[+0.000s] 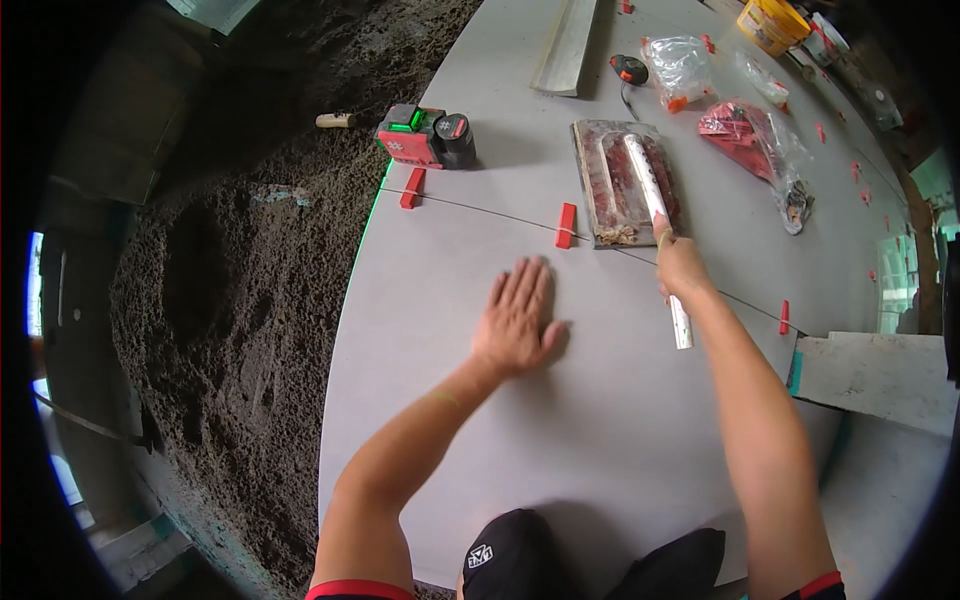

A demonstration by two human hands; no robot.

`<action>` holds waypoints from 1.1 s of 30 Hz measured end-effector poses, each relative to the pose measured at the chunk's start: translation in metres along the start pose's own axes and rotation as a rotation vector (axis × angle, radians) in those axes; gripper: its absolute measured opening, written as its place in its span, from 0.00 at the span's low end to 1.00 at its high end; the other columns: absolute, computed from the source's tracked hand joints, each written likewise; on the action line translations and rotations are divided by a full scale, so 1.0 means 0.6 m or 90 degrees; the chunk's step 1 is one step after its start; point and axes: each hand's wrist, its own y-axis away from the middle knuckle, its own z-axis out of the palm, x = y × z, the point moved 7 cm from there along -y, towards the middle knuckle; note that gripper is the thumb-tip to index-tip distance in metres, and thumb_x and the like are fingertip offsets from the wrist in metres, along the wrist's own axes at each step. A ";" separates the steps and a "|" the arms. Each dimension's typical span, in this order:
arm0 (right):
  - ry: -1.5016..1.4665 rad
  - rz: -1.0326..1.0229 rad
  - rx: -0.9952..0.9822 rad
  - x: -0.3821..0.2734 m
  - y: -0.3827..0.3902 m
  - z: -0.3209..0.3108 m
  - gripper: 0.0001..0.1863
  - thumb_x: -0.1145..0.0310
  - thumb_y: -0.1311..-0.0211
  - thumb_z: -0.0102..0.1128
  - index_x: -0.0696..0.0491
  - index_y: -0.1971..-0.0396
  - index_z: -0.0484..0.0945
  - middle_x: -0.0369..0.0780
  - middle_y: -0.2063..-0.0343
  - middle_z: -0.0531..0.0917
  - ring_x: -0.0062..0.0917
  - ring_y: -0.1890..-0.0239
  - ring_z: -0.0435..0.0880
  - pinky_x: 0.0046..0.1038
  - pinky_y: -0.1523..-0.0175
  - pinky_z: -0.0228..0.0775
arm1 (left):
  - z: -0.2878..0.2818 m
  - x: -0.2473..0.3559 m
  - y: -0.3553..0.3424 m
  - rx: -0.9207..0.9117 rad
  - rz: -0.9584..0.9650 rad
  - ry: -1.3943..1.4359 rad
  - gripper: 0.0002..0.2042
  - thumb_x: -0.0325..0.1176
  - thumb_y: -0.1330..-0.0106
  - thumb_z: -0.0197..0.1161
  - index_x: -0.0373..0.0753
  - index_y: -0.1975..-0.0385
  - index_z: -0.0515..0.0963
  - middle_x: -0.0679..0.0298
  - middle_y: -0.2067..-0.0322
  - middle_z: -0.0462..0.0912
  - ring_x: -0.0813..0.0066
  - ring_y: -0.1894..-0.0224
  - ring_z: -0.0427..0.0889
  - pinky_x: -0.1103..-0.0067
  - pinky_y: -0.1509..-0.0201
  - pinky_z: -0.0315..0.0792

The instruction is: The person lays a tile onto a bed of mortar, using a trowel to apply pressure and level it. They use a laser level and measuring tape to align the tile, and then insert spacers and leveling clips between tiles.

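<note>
My left hand point(516, 318) lies flat on a large grey tile point(560, 450), palm down, fingers stretched out and thumb apart. My right hand point(683, 268) is closed around a white, speckled stick point(681, 325) that slants away from me. Its far end reaches over a worn rectangular float point(603, 195), brownish red with a long raised handle; whether the two touch I cannot tell. A red wedge point(566, 226) stands on the joint line between two tiles, just beyond my left hand. Two more red wedges point(412, 188) point(785, 317) sit along the same joint.
A red and black laser level point(412, 140) stands at the far tile's left edge, casting a green line. Dark loose mortar point(220, 360) spreads on the left. Farther off are a metal channel point(566, 50), a tape measure point(629, 69), plastic bags point(680, 72) and a yellow bucket point(773, 26).
</note>
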 end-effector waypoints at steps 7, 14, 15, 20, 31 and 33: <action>-0.004 -0.005 -0.035 0.007 -0.005 0.005 0.45 0.33 0.32 0.32 0.65 0.68 0.81 0.50 0.81 0.80 0.39 0.80 0.83 0.40 0.69 0.76 | 0.014 -0.143 -0.147 0.094 -0.042 -0.092 0.40 0.57 0.32 0.45 0.31 0.30 0.52 0.49 0.28 0.51 0.54 0.25 0.48 0.64 0.24 0.42; -0.293 -0.107 -0.128 0.056 -0.046 0.010 0.40 0.32 0.32 0.38 0.58 0.79 0.74 0.39 0.86 0.74 0.27 0.87 0.72 0.33 0.78 0.67 | -0.007 -0.093 -0.116 0.080 0.012 -0.090 0.39 0.56 0.32 0.47 0.25 0.32 0.54 0.39 0.31 0.54 0.43 0.27 0.50 0.59 0.26 0.44; -0.243 -0.091 0.013 0.095 -0.044 -0.028 0.36 0.38 0.30 0.37 0.59 0.72 0.76 0.45 0.80 0.78 0.38 0.75 0.77 0.38 0.65 0.70 | -0.008 -0.090 -0.115 0.073 0.008 -0.097 0.40 0.57 0.31 0.45 0.26 0.32 0.53 0.39 0.31 0.54 0.43 0.27 0.49 0.59 0.25 0.43; 0.114 -0.181 0.371 0.274 0.061 -0.110 0.32 0.47 0.29 0.42 0.59 0.39 0.67 0.50 0.36 0.66 0.46 0.35 0.64 0.42 0.35 0.59 | -0.003 -0.089 -0.119 0.062 0.023 -0.170 0.40 0.59 0.30 0.40 0.28 0.31 0.51 0.41 0.31 0.53 0.44 0.27 0.49 0.59 0.25 0.42; 0.218 -0.162 0.397 0.337 -0.096 -0.163 0.47 0.39 0.33 0.40 0.63 0.30 0.48 0.50 0.28 0.50 0.42 0.25 0.43 0.45 0.24 0.30 | 0.025 -0.043 -0.072 0.082 0.012 -0.261 0.35 0.49 0.28 0.45 0.27 0.30 0.50 0.44 0.29 0.52 0.47 0.26 0.47 0.62 0.25 0.43; 0.225 -0.159 0.391 0.328 -0.104 -0.177 0.46 0.40 0.34 0.41 0.64 0.30 0.49 0.51 0.28 0.52 0.43 0.25 0.43 0.44 0.24 0.29 | 0.037 -0.031 -0.059 0.056 -0.016 -0.276 0.36 0.52 0.28 0.44 0.28 0.30 0.49 0.45 0.29 0.50 0.48 0.26 0.46 0.62 0.24 0.42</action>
